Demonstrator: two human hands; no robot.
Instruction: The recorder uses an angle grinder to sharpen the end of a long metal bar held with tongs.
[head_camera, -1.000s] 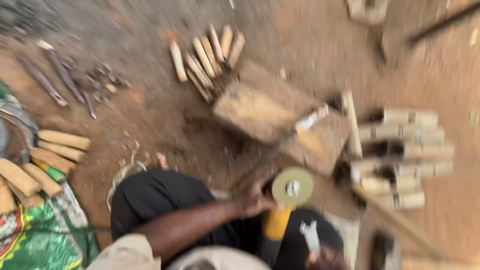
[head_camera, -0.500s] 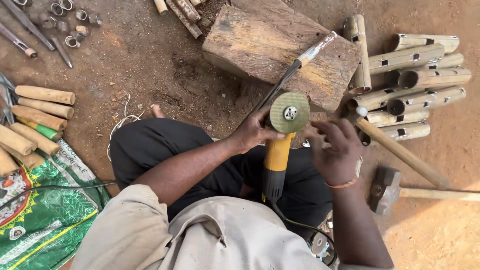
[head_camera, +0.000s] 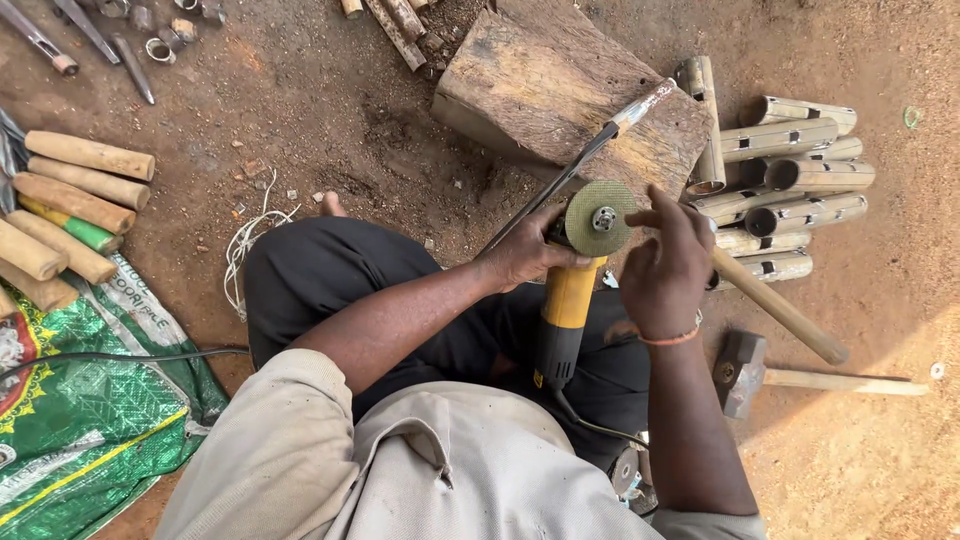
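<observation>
I sit on the dirt with a yellow angle grinder (head_camera: 566, 312) lying in my lap, its greenish disc (head_camera: 598, 217) facing up. My left hand (head_camera: 522, 255) grips the grinder's head just beside the disc. My right hand (head_camera: 668, 265) hovers at the disc's right edge, its fingers curled and touching the disc near the centre nut. A long dark metal bar (head_camera: 570, 178) with a shiny tip runs from under my left hand up across a wooden block (head_camera: 560, 95).
Cut metal tubes (head_camera: 795, 175) lie stacked at the right. A hammer (head_camera: 745, 370) and a wooden handle (head_camera: 775, 308) rest by my right knee. Wooden handles (head_camera: 75, 200) lie at the left above a green printed sack (head_camera: 80, 410). Small rings and rods (head_camera: 150, 30) sit top left.
The view has steadied and shifted down. My right hand has come in from the lower right and closed in on the disc. The left hand stays on the grinder's head.
</observation>
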